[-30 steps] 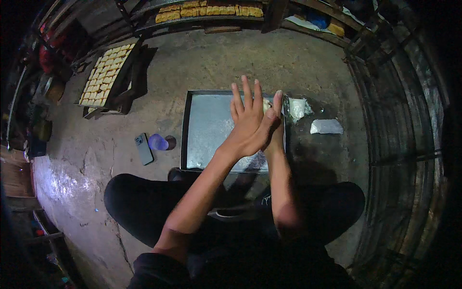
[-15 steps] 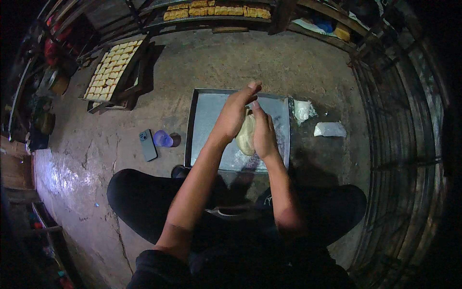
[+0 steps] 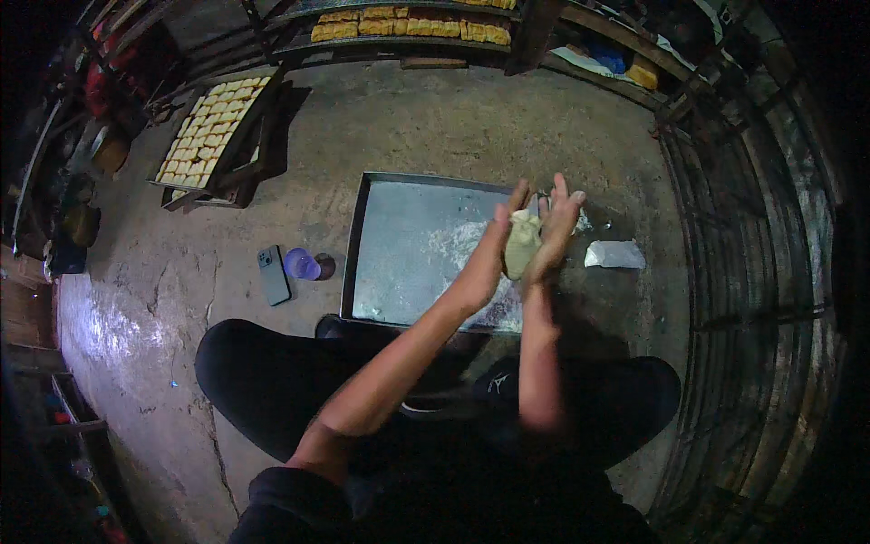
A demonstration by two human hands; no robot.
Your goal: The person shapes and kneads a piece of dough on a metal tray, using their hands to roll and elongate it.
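A pale lump of dough (image 3: 521, 247) is held between my two palms over the right side of a floured metal tray (image 3: 399, 238). My left hand (image 3: 492, 252) presses its left side, fingers pointing up and away from me. Against the right side lies my right hand (image 3: 555, 234), its fingers straight and slightly spread. White flour (image 3: 458, 240) is smeared over the middle and right of the tray. My hands and forearms hide the tray's right edge in part.
To the left lie a phone (image 3: 274, 275) and a purple cup (image 3: 302, 264). A white packet (image 3: 614, 255) sits right of the tray. At the far left, a tilted tray of bread pieces (image 3: 210, 136) rests on a stand. Bread loaves (image 3: 408, 27) fill a back shelf.
Both hands have moved right with the dough, from above the tray's middle to its right edge. More of the floured tray surface now shows.
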